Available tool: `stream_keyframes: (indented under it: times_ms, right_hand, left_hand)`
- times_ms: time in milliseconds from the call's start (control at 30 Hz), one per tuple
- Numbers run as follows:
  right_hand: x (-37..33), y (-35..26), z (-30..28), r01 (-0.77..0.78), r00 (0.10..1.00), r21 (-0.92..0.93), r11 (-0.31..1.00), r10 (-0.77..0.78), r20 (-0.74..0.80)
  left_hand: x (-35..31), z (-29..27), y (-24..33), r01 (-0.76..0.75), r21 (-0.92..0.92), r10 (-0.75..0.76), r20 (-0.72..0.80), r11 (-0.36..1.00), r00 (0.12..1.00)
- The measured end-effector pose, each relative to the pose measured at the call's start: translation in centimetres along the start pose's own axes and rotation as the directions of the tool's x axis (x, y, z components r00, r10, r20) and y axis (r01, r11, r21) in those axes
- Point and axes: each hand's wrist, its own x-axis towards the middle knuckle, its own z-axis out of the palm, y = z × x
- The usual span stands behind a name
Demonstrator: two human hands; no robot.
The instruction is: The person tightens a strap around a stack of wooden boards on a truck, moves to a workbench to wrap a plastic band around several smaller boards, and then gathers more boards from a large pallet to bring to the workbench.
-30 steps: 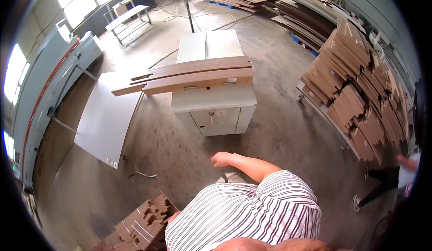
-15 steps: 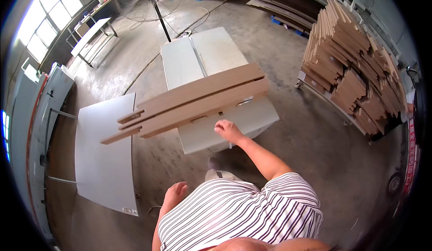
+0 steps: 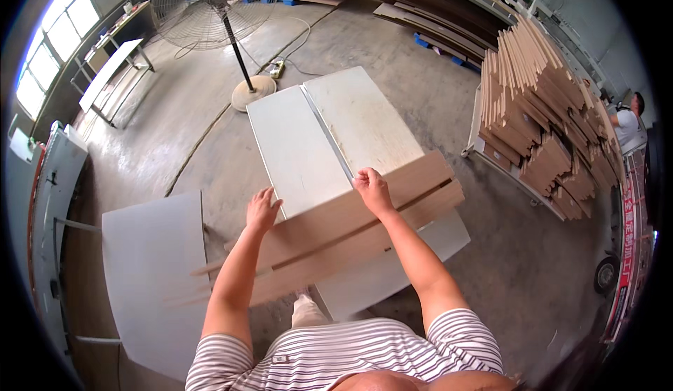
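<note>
Several long brown wooden boards (image 3: 315, 258) lie side by side across a pale worktable (image 3: 294, 152), slanting up to the right. The worktable has a long dark gap between its two top panels. My left hand (image 3: 263, 211) is at the far edge of the boards toward the left, its fingers stretched out and its thumb apart, holding nothing. At that same far edge, near the gap, my right hand (image 3: 372, 190) has curled fingers. Whatever may be pinched in them is hidden. My forearms cover parts of the boards, and their left ends are blurred.
A white panel (image 3: 154, 272) stands low at the left. Behind the worktable is a floor fan (image 3: 235, 40) with a round base and cable. A cart (image 3: 505, 170) at the right carries stacked brown boards (image 3: 547, 110). A person (image 3: 627, 121) is beyond it.
Both hands have moved forward to the boards' far edge; the left came up from beside my body, and the right reached across the boards. The view has shifted closer to the worktable.
</note>
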Motion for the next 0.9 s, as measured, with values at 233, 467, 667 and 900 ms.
stream_keyframes:
  times_ms: [233, 467, 667, 900]
  right_hand:
    - [11.1, 5.6, 6.2, -0.009, 1.000, -0.314, 0.949, 0.013, 0.011]
    - [25.0, 7.6, 17.2, -0.204, 0.978, -0.428, 0.881, 0.202, -0.050]
    - [29.8, 5.9, 22.9, -0.307, 0.951, -0.622, 0.720, 0.218, -0.218]
    - [31.5, 6.8, 22.7, -0.309, 0.937, -0.199, 0.930, 0.263, -0.229]
  left_hand:
    - [9.2, 4.7, 2.8, -0.023, 0.189, -0.059, 0.414, 0.982, 0.908]
    - [9.5, 3.6, 1.6, 0.004, 0.096, -0.049, 0.481, 0.995, 0.875]
    - [9.4, 3.1, 1.4, -0.020, 0.070, -0.017, 0.482, 0.997, 0.876]
    - [8.8, 3.7, 1.5, -0.007, 0.052, -0.018, 0.466, 0.999, 0.885]
